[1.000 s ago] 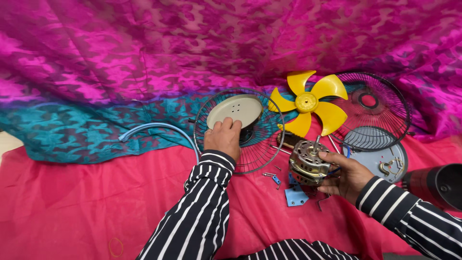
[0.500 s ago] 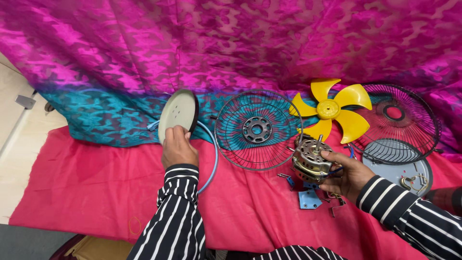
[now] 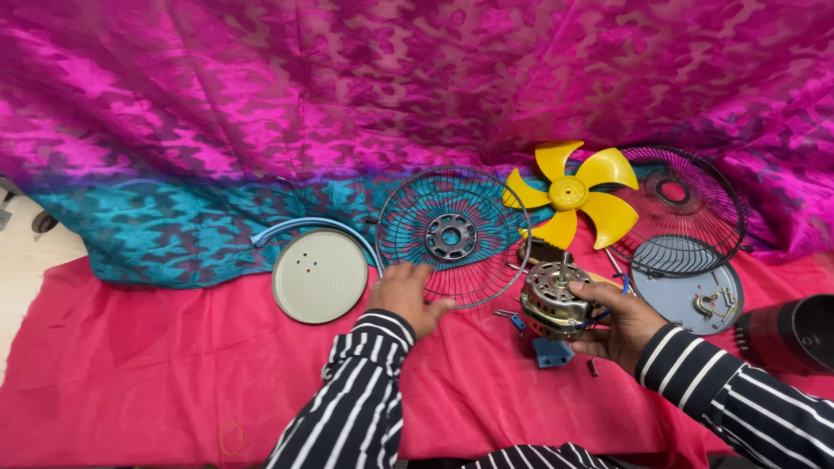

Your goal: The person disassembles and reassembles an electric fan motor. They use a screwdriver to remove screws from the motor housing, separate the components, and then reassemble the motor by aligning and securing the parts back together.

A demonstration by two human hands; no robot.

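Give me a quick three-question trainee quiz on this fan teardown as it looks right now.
1. True or false: the right hand holds the fan motor.
2. What does the left hand touch? A) yellow fan blade B) wire guard C) round grey cover
3. What colour is the cloth under the parts?

Key: 1 true; 2 B; 3 red.

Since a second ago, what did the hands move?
The left hand lifted the round pale-green plastic cover off the dark wire fan guard, carried it left, laid it flat on the red cloth and let go. The right hand kept holding the metal fan motor. The yellow fan blade stayed put.
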